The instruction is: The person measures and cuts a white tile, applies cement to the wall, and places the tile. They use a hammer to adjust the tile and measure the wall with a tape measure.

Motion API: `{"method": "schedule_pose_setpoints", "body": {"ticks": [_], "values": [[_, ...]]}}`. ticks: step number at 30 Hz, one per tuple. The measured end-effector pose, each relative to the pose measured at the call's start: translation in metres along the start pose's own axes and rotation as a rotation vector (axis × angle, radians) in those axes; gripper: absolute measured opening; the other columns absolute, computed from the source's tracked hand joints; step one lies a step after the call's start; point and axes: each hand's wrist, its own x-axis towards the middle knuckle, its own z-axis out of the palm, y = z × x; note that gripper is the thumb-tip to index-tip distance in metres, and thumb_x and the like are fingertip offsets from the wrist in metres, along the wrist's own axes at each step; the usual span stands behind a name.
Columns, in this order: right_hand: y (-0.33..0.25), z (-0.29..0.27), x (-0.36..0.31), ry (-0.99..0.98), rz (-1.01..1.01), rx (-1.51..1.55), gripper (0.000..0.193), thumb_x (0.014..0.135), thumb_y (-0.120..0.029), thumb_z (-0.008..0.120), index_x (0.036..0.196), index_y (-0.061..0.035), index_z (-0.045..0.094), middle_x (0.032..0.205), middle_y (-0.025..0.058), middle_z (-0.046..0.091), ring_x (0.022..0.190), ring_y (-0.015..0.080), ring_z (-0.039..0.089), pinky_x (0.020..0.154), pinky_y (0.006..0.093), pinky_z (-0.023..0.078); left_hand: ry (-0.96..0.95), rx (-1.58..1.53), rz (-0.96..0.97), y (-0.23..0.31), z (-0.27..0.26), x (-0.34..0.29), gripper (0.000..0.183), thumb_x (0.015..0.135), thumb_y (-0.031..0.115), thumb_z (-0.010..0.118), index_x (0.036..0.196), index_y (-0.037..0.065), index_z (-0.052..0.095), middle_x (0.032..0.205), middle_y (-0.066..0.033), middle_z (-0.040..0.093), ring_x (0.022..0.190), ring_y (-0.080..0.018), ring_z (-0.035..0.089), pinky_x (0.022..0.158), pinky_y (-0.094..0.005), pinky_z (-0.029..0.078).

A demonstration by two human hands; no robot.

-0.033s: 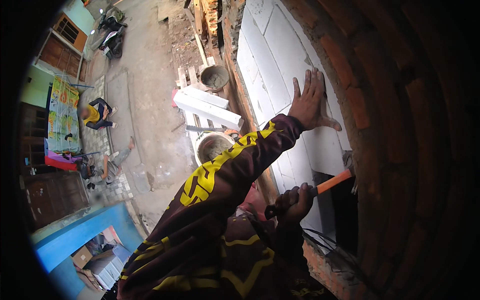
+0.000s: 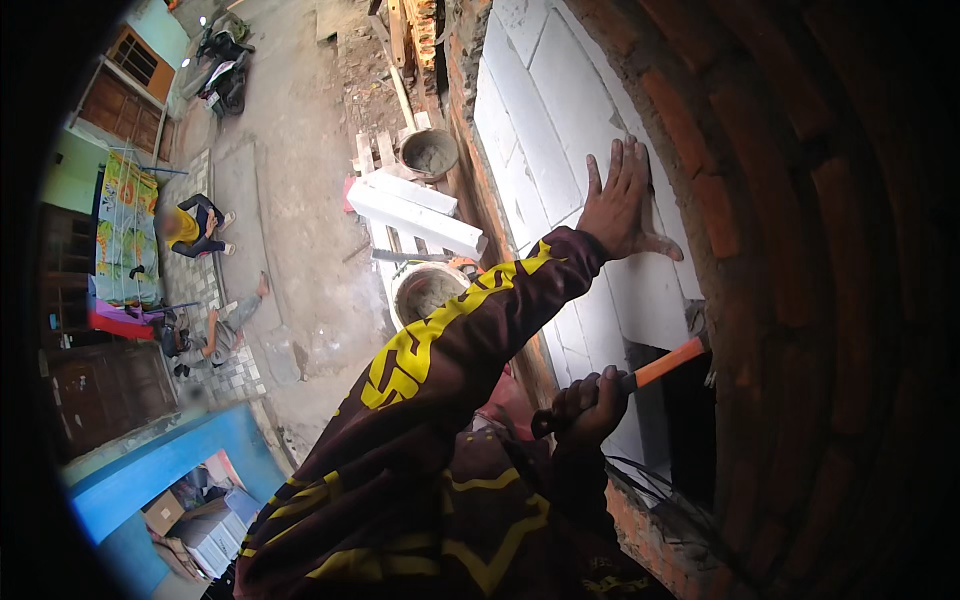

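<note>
My left hand [image 2: 622,205] lies flat with fingers spread on a wall of white lightweight blocks [image 2: 560,90], its thumb stretched out to the right. Lower down, my right hand [image 2: 590,405] is wrapped around the black grip of a hammer [image 2: 668,362] with an orange shaft. The shaft's far end reaches the edge of the red brickwork [image 2: 715,215], where shadow makes the hammer's head hard to make out. A dark gap in the wall [image 2: 690,440] opens just below the shaft.
Two buckets of grey mortar [image 2: 429,153] and loose white blocks [image 2: 418,218] are left of the wall, the blocks on a wooden pallet [image 2: 383,240]. Dark cables [image 2: 650,480] hang below the gap. Across the lane sit two people [image 2: 195,228], and a motorcycle [image 2: 225,85] stands farther off.
</note>
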Motion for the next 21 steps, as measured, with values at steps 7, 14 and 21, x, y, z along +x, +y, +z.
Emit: {"method": "schedule_pose_setpoints", "body": {"ticks": [7, 14, 21], "values": [[-0.001, -0.028, -0.003, -0.089, 0.005, -0.015, 0.023, 0.109, -0.027, 0.045, 0.089, -0.0149, 0.047, 0.053, -0.0022, 0.037, 0.034, 0.0117, 0.034, 0.032, 0.0311, 0.039, 0.023, -0.034, -0.058, -0.014, -0.010, -0.037, 0.150, 0.067, 0.092, 0.062, 0.160, -0.007, -0.001, 0.166, -0.0347, 0.002, 0.155, -0.0490, -0.003, 0.120, -0.0702, 0.003], [0.005, -0.075, -0.023, -0.275, 0.040, -0.024, 0.025, 0.110, -0.035, 0.045, 0.092, -0.0177, 0.049, 0.055, -0.0027, 0.039, 0.034, 0.0107, 0.034, 0.030, 0.0294, 0.038, -0.139, -0.098, -0.536, -0.119, 0.001, -0.289, 0.106, 0.096, 0.073, 0.047, 0.164, 0.003, 0.006, 0.168, -0.0291, 0.011, 0.156, -0.0478, 0.008, 0.120, -0.0687, 0.012], [0.019, -0.139, -0.076, -0.346, 0.203, -0.065, 0.013, 0.108, -0.022, 0.042, 0.108, -0.0163, 0.053, 0.055, 0.0012, 0.042, 0.037, 0.0175, 0.043, 0.037, 0.0364, 0.046, -0.515, -0.022, -1.241, -0.140, -0.007, -0.602, 0.107, 0.093, 0.075, 0.050, 0.158, -0.006, 0.024, 0.158, -0.0348, 0.032, 0.148, -0.0510, 0.030, 0.122, -0.0511, 0.027]]}}
